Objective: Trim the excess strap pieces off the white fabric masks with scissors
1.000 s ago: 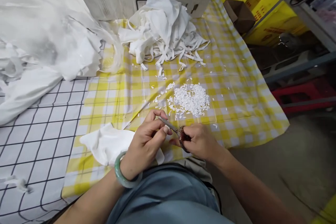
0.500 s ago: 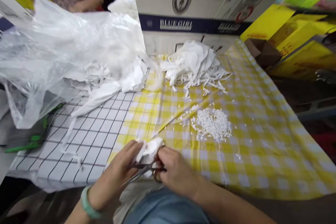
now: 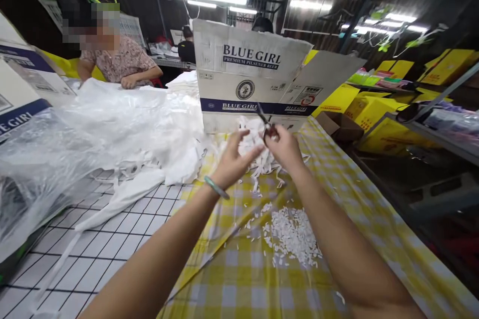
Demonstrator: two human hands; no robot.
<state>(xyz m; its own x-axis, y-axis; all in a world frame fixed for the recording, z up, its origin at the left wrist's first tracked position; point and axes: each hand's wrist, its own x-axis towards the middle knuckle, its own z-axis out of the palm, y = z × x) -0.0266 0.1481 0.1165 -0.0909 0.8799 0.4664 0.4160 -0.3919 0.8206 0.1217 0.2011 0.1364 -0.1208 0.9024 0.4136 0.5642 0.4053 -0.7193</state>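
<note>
- Scissors (image 3: 264, 118) sit in the right hand (image 3: 286, 147), blades pointing up and away toward the carton; motion blur keeps me from telling how far the blades are parted.
- I see the right hand curled closed around the scissor handles.
- My head view shows the left hand (image 3: 236, 159) open, thumb and fingers spread apart, with nothing visible in its grasp; a green bangle (image 3: 216, 188) rings that wrist.
- White cloth heap (image 3: 253, 140) lies behind both hands, its thin straps trailing toward me over the yellow checked tablecloth (image 3: 232, 284). I cannot tell whether the left hand touches it.
- Small white clippings (image 3: 294, 234) lie piled on the tablecloth, nearer me than the heap and beside the right forearm, with loose bits scattered around.
- To the left I have more white fabric (image 3: 175, 157) and clear plastic (image 3: 33, 144), partly over a black-and-white grid cloth (image 3: 142, 224).
- A printed carton (image 3: 243, 75) stands upright just behind the heap.
- Across the table, at upper left, I see another person in a patterned top (image 3: 130, 55), one hand (image 3: 129, 81) near the white fabric.
</note>
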